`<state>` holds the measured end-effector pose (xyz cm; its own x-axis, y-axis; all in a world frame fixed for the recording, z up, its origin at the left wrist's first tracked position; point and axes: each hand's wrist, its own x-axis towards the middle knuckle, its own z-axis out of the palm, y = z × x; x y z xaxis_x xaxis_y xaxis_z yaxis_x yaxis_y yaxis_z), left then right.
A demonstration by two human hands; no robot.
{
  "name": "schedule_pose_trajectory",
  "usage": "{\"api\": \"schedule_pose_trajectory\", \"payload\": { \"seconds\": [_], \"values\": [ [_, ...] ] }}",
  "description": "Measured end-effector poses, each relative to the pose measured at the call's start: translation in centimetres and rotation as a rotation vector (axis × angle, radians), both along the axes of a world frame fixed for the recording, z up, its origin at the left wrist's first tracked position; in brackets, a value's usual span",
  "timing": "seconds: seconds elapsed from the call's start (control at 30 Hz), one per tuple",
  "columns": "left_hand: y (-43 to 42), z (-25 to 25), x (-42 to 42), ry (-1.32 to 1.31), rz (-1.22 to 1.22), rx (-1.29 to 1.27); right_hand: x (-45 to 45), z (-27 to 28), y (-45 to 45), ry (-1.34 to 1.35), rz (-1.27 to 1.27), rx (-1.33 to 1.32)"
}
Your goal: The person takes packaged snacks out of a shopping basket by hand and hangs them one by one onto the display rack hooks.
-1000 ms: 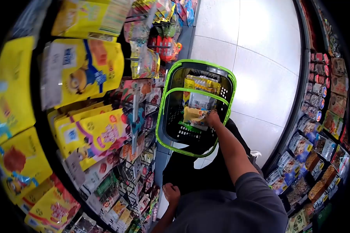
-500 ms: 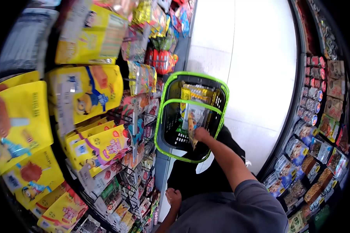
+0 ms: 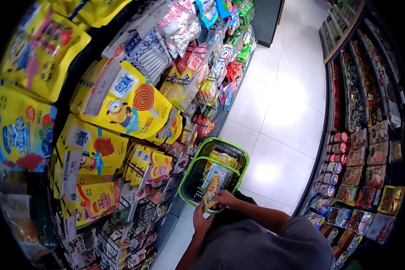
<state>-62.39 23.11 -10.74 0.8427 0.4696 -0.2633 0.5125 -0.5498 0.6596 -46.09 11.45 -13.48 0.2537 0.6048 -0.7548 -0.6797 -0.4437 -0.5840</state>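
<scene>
A black shopping basket with a bright green rim and handle [image 3: 194,183] is in front of my body. My right hand [image 3: 226,199] is closed on a small yellow-orange snack packet [image 3: 211,189] over the basket's near end. My left hand [image 3: 201,219] is at the packet's lower end, its fingers bent against it. Within the basket are a silvery-white packet [image 3: 219,173] and yellow packets [image 3: 224,158]. The packet's lower part is partly covered by my hands.
On the left, racks hold yellow candy bags [image 3: 132,105] and other hanging sweets. Shelves on the right carry stacked tubs [image 3: 335,157] and boxed snacks [image 3: 378,153]. Between them runs a pale tiled floor [image 3: 274,135].
My right hand has lifted the snack packet from inside the basket toward my body. My left hand has come up from my side to the packet. The view has shifted farther along the aisle.
</scene>
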Motion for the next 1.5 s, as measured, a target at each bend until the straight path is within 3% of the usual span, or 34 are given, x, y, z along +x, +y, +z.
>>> {"api": "schedule_pose_trajectory", "payload": {
  "seconds": [0.07, 0.13, 0.33, 0.43, 0.5, 0.57, 0.67, 0.73, 0.77, 0.83, 0.97, 1.1, 1.17, 1.2, 1.33, 1.4, 1.5],
  "values": [
    [0.3, 1.0, 0.1, -0.075, -0.011, -0.042, -0.2, 3.4, -0.4, 0.022, -0.041, 0.010],
    [1.0, 1.8, 0.0, -0.184, -0.090, 0.146, -0.7, 5.8, -1.1, 0.067, -0.143, 0.041],
    [0.6, 5.8, 1.2, -0.404, -0.215, 0.164, -1.5, 11.8, -3.8, 0.007, -0.339, 0.008],
    [-0.3, 8.2, 2.9, -0.474, -0.289, 0.113, -1.2, 12.0, -6.4, -0.062, -0.307, -0.028],
    [-0.9, 9.8, 4.8, -0.506, -0.337, 0.109, 0.1, 12.4, -7.8, -0.059, -0.419, 0.002],
    [-1.6, 11.0, 6.8, -0.440, -0.392, 0.124, 2.0, 11.4, -9.4, -0.150, -0.540, 0.000],
    [-3.9, 12.7, 10.5, -0.371, -0.358, 0.104, 6.5, 7.8, -12.5, -0.178, -0.519, 0.038],
    [-5.5, 12.7, 13.3, -0.253, -0.363, 0.078, 9.2, 3.2, -14.7, -0.734, -0.284, 0.068],
    [-6.7, 13.3, 15.4, -0.264, -0.354, 0.087, 11.2, 3.8, -16.1, -0.778, -0.026, -0.059],
    [-9.5, 14.9, 18.8, -0.065, -0.393, 0.118, 13.6, 3.4, -18.1, -0.898, -0.086, 0.151],
    [-14.6, 14.2, 26.0, -0.116, -0.462, 0.037, 19.9, 6.6, -23.7, -0.737, 0.090, 0.146],
    [-19.0, 16.9, 33.4, -0.034, -0.493, -0.017, 26.4, 7.3, -29.5, -0.711, 0.198, 0.222],
    [-20.2, 18.2, 36.4, -0.140, -0.511, -0.108, 29.9, 8.2, -31.8, -0.749, 0.274, 0.281],
    [-20.7, 19.1, 37.8, -0.173, -0.503, -0.153, 30.8, 10.0, -32.4, -0.618, 0.188, 0.265],
    [-21.0, 20.9, 42.4, -0.170, -0.496, -0.261, 34.1, 12.4, -34.0, -0.760, 0.037, 0.228],
    [-20.3, 20.3, 44.0, -0.181, -0.500, -0.272, 35.9, 13.3, -34.1, -0.480, 0.090, 0.253],
    [-18.8, 18.6, 46.6, -0.160, -0.343, -0.692, 36.8, 11.2, -33.9, -0.503, 0.023, 0.225]
  ]
}}
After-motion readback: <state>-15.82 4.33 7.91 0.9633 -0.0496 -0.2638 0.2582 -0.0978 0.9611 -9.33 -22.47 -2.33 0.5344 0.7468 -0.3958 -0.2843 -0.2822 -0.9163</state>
